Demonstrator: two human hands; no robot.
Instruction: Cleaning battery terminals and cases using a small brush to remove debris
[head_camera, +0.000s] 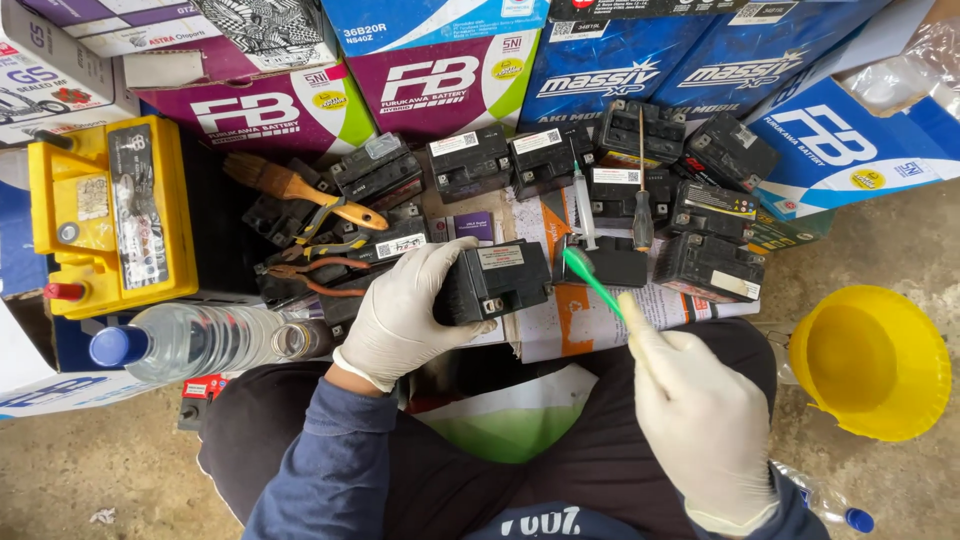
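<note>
My left hand, in a white glove, grips a small black battery from its left side and holds it over my lap. My right hand, also gloved, holds a thin green tool like a toothbrush, its tip pointing up-left, close to the right end of that battery. Behind them several more small black batteries lie in a row on a printed sheet.
A yellow battery and a capped water bottle lie at left. A wooden paintbrush, pliers and a screwdriver rest among the batteries. A yellow funnel sits at right. Cardboard battery boxes line the back.
</note>
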